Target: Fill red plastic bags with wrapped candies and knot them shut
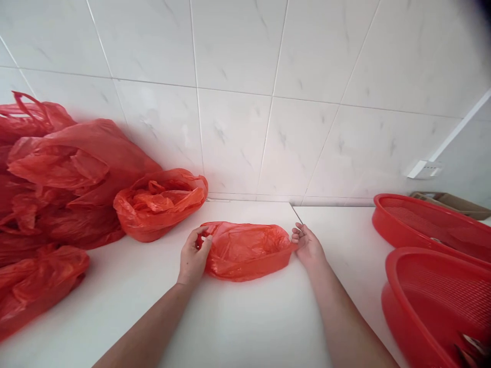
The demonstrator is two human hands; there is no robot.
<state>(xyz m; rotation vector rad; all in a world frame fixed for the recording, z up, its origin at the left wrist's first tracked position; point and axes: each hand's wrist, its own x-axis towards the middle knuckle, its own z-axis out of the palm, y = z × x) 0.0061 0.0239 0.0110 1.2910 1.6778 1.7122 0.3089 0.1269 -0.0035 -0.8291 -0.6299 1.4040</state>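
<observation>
Red bag [249,251] — left hand [192,258] at its left end, right hand [310,247] at right; both half-curled, cannot tell if gripping.

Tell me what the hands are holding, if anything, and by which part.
The left hand is at the left end of the open red bag, the right hand at its right end; whether either grips it cannot be told.

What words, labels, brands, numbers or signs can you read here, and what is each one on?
No readable text in view.
Translucent red plastic bag at centre: no print visible.
Nearer red plastic basket: no lettering visible.
White rectangular wall fitting: tiny dark marks, too small to make out.
</observation>
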